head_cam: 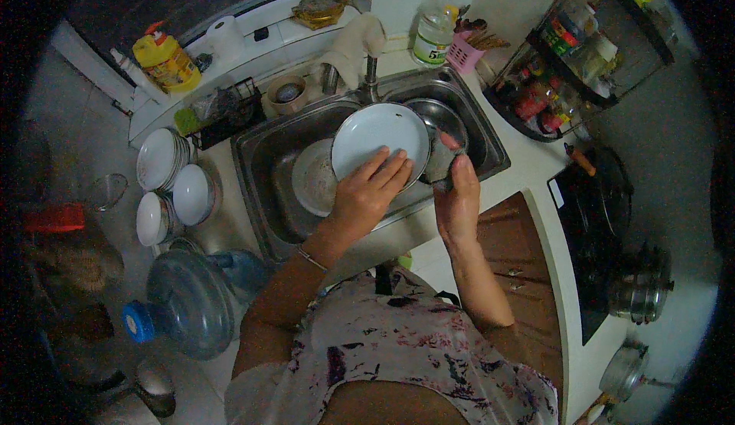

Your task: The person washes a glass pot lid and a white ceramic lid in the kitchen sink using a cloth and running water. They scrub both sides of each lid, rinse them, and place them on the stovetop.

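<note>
Over the double-basin steel sink (270, 212), a white plate (376, 132) is tilted with its inner face up. My left hand (367, 189) lies on the plate's near right part with fingers spread; whether the thumb grips the rim below is hidden. Just right of the plate, my right hand (462, 184) holds a greyish scrubbing cloth or pad (441, 161), thumb and fingers around it. A steel basin (439, 115) sits in the right sink bowl. In the left bowl rests a pale round dish (313, 181), partly covered by the plate and my left hand.
Stacked white plates (158, 158) and bowls (192, 195) stand left of the sink. The faucet (371, 72) rises behind it. A large clear bottle (433, 37) and a pink utensil basket (464, 51) stand back right. A big water jug (192, 304) is at lower left; a cooktop (585, 241) lies right.
</note>
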`<state>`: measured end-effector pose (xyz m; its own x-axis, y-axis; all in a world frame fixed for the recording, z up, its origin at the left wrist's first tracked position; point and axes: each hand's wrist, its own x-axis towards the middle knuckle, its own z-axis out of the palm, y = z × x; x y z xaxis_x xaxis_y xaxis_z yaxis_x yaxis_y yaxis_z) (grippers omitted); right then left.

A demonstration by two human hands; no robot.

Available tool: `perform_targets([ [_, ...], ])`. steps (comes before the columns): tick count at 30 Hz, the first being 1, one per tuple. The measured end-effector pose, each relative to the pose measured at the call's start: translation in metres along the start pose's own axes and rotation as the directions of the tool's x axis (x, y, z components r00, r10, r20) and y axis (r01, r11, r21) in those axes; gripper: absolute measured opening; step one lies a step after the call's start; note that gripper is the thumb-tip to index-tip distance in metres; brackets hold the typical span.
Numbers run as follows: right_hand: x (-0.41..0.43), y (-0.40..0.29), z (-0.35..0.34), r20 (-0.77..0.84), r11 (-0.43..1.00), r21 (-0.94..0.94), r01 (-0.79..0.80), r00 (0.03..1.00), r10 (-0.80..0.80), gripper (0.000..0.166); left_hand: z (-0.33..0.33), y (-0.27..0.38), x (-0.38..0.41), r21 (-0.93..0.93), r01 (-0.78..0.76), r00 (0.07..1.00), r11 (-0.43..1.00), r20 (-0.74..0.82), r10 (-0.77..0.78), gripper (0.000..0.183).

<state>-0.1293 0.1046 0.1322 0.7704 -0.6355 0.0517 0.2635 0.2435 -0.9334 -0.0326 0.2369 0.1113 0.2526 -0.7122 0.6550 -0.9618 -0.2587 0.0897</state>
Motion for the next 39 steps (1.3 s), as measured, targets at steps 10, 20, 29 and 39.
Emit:
perform_targets([
  [10, 0.014, 0.004, 0.016, 0.137, 0.838, -0.457, 0.296, 0.955, -0.263, 0.044, -0.004, 0.022, 0.009, -0.565, 0.335, 0.930, 0.754, 0.067, -0.363, 0.026],
  [20, -0.005, 0.005, 0.041, 0.556, 0.384, -0.606, 0.697, 0.716, -0.422, 0.037, -0.005, 0.010, 0.003, -0.833, 0.483, 0.741, 0.270, 0.224, -0.633, 0.023],
  [29, 0.016, -0.001, 0.024, 0.575, 0.311, -0.546, 0.778, 0.618, -0.537, 0.037, -0.013, 0.009, 0.006, -0.778, 0.518, 0.583, -0.355, 0.625, -0.519, 0.024],
  [39, 0.014, 0.032, 0.038, 0.566, 0.267, -0.634, 0.725, 0.671, -0.479, 0.017, 0.002, -0.016, -0.065, -0.520, 0.523, 0.849, 0.675, 0.240, -0.472, 0.054],
])
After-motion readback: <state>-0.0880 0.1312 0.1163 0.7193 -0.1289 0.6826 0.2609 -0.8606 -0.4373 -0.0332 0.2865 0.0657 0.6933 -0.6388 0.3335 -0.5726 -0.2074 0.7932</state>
